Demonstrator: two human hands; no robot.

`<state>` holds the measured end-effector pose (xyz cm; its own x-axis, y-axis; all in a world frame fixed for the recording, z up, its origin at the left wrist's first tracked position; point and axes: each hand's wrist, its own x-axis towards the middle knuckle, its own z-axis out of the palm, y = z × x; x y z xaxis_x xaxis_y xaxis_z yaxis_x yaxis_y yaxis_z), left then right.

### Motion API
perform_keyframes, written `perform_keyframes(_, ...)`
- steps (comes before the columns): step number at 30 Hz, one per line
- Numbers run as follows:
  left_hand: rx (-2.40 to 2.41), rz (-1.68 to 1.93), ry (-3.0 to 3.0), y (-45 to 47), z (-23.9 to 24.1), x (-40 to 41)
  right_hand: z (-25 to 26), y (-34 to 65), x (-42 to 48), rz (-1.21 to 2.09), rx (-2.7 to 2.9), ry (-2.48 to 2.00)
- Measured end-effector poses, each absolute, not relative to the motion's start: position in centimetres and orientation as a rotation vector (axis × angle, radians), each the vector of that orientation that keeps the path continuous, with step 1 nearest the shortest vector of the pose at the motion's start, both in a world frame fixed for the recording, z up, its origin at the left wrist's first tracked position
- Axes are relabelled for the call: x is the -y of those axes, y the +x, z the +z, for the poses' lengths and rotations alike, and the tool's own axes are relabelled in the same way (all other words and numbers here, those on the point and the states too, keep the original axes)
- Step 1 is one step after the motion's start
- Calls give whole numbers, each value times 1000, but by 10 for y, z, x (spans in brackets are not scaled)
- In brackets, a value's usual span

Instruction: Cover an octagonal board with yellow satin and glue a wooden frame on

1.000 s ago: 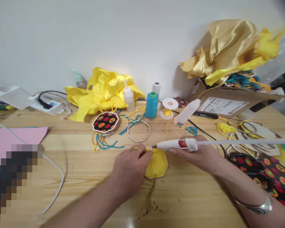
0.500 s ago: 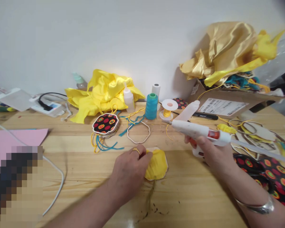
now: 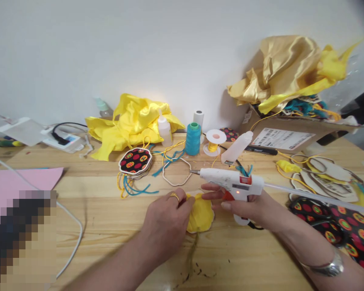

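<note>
My left hand [image 3: 166,220], with a gold ring on one finger, presses its bunched fingers down on the left edge of a small yellow fabric-covered piece [image 3: 201,213] on the wooden table [image 3: 115,210]. My right hand [image 3: 248,206] grips a white hot glue gun [image 3: 230,182] by its handle. The gun is level, its nozzle pointing left a little above and behind the yellow piece, and a clear glue stick trails out of its back to the right.
Behind lie a wooden frame outline [image 3: 177,172], a stack of black patterned pieces [image 3: 135,159] with cords, a teal thread spool [image 3: 193,138], glue bottles and yellow cloth [image 3: 130,121]. A cardboard box [image 3: 282,135] and patterned fabric [image 3: 346,230] sit right. Pink paper [image 3: 18,182] and a white cable [image 3: 73,230] lie left.
My right hand lifted the glue gun up and to the right off the yellow piece, then brought it back down and left, level above the piece. My left hand stayed pressed on the piece.
</note>
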<state>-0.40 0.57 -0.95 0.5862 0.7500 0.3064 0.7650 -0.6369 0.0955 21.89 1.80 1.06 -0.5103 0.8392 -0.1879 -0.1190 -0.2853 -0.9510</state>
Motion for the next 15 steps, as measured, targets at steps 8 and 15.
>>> perform_keyframes(8, 1232, -492, -2689, -5, -9, -3, 7, 220, -17, 1795, 1577, -1219)
perform_keyframes(15, 1244, -415, -2712, -3, -6, 0, 10, 219, -19, 1802, 1629, -1191)
